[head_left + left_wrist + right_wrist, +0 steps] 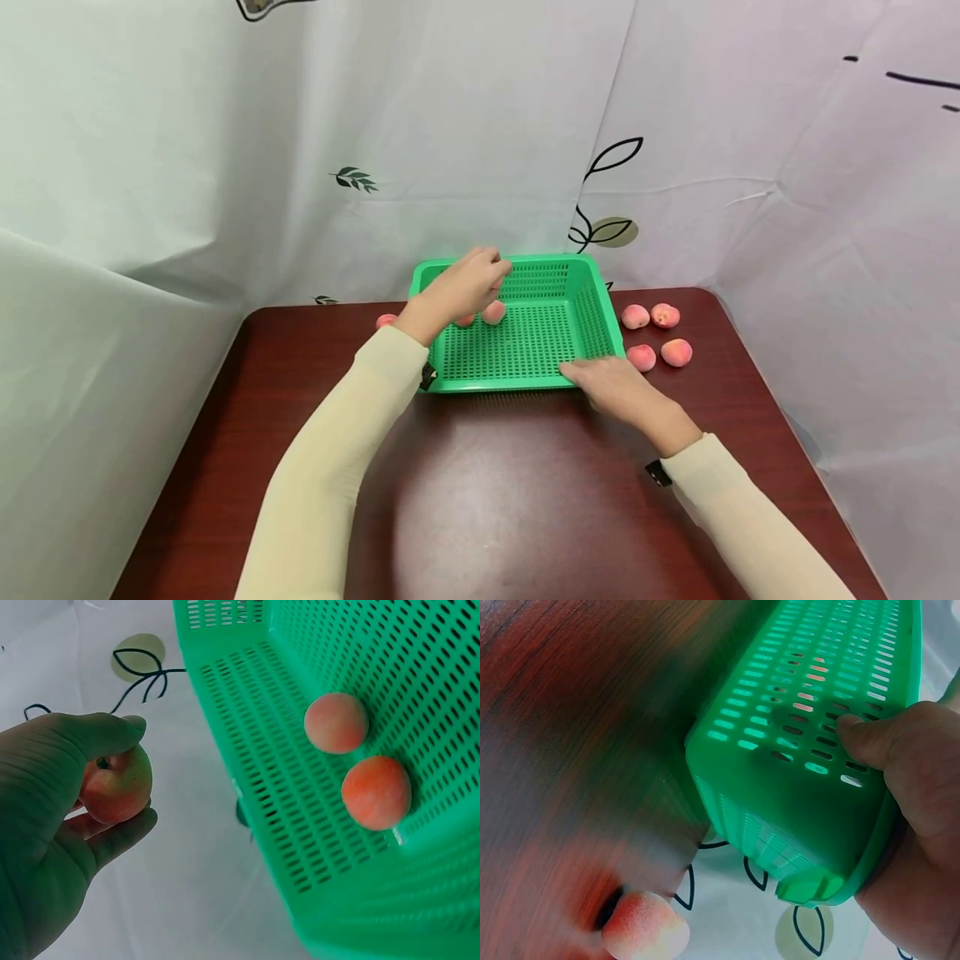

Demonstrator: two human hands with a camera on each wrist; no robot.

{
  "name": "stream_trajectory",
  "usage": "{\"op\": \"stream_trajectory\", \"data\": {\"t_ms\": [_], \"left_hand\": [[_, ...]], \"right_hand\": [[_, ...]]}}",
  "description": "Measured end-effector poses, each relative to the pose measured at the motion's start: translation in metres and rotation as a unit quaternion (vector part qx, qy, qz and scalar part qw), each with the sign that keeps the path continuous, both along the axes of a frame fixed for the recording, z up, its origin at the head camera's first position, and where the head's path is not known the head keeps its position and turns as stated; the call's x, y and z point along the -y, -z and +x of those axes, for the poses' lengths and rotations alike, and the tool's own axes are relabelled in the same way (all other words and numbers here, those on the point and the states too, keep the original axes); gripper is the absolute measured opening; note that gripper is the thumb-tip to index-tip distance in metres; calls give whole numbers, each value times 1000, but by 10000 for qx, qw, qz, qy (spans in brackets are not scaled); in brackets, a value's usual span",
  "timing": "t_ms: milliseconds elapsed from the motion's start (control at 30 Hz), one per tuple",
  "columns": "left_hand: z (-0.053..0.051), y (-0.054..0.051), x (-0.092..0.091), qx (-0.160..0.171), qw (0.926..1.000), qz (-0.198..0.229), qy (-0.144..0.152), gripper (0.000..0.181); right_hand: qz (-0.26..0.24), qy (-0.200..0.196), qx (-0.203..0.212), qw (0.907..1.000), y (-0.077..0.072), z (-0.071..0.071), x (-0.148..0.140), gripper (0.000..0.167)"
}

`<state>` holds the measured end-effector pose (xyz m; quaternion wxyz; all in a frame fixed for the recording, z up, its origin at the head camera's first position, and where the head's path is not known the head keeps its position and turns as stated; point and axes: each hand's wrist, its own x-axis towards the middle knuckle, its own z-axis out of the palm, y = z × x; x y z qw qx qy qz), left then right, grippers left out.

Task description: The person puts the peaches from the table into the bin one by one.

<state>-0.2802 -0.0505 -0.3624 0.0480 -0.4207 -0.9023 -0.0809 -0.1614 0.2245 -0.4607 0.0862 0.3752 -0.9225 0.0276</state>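
My left hand [468, 285] is over the back left part of a green plastic basket [525, 382]. In the left wrist view it holds a peach [120, 791] between thumb and fingers; the head view hides that fruit behind the hand. Two peaches lie inside the basket, one a paler peach [336, 723] and the other a redder peach [376, 793], close together. My right hand [611, 385] grips the basket's rim at its near right corner. The right wrist view has the thumb [870, 739] pressed on the slotted outer wall.
Several peaches [641, 358] lie on the dark red table [300, 417] right of the basket. Another peach [386, 320] sits left of it, partly behind my left forearm. A white printed curtain [465, 125] hangs behind the table and along both sides.
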Motion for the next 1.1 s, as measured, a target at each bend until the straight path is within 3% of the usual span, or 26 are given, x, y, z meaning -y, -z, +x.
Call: {"op": "stream_trajectory", "data": {"t_ms": [167, 333, 533, 633, 933, 1100], "left_hand": [[-11, 5, -13, 284, 9990, -291, -200, 23], [-24, 17, -23, 542, 9969, -473, -323, 19], [-37, 32, -36, 823, 9948, -571, -200, 12], [-42, 38, -42, 908, 9933, -675, -234, 19], [-49, 51, -55, 1665, 9813, -803, -541, 31], [-52, 56, -62, 1835, 9760, -972, -659, 36]], "right_hand": [[19, 3, 1, 10000, 0, 1, -2, 29], [24, -8, -82, 10000, 0, 1, -2, 29], [95, 24, -14, 10000, -1, 1, -1, 28], [65, 7, 11, 10000, -2, 1, 0, 29], [45, 51, -12, 10000, -4, 1, 1, 27], [74, 44, 7, 10000, -3, 2, 1, 26]]}}
